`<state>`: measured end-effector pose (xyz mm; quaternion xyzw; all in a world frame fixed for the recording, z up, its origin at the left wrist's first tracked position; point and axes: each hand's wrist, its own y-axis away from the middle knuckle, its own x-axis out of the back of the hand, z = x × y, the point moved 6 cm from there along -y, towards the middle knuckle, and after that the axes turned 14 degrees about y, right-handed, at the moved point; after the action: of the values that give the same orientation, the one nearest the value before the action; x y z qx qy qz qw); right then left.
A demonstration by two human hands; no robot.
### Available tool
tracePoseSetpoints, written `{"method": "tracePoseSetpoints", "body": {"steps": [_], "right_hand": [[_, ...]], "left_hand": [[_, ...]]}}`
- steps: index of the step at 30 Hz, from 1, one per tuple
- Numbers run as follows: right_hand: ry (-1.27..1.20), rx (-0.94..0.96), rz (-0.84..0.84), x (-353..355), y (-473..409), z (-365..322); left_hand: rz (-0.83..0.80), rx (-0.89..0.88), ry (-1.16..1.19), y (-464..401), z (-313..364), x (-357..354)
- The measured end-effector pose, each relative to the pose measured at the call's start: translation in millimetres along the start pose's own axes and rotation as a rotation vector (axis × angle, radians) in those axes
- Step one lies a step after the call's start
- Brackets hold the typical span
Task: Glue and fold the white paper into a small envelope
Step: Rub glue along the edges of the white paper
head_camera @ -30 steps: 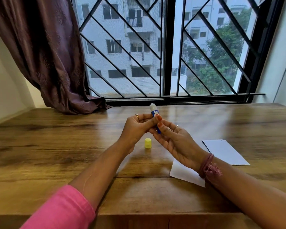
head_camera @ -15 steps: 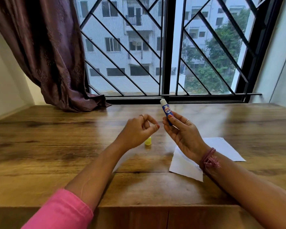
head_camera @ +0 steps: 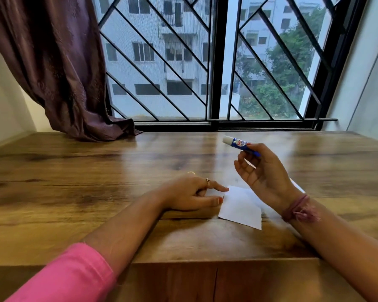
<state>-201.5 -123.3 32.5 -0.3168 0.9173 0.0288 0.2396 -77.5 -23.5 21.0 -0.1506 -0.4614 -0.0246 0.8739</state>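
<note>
A white paper lies flat on the wooden table, partly folded, its far right part hidden behind my right wrist. My right hand hovers above the paper and pinches a small blue glue stick with its white tip uncapped and pointing left. My left hand rests on the table at the paper's left edge, forefinger and thumb stretched out to touch that edge. The yellow cap shows only as a sliver behind my left hand.
A purple curtain hangs at the back left and spills onto the tabletop. A barred window runs along the far edge. The table's front edge is close below my forearms.
My left hand let go of the glue stick and dropped to the paper's left edge, covering the yellow cap. My right hand carried the glue stick rightward and tilted it sideways.
</note>
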Motion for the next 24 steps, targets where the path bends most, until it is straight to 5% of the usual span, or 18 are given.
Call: {"method": "tracePoseSetpoints", "body": {"steps": [13, 19, 24], "right_hand": [[0.025, -0.130, 0.098, 40, 23, -4], [0.140, -0.161, 0.001, 32, 26, 6], [0.294, -0.155, 0.127, 30, 29, 12]], "left_hand": [[0.017, -0.001, -0.113, -2, 7, -3], [0.092, 0.036, -0.167, -2, 5, -5], [0.105, 0.068, -0.143, -2, 5, -4]]}}
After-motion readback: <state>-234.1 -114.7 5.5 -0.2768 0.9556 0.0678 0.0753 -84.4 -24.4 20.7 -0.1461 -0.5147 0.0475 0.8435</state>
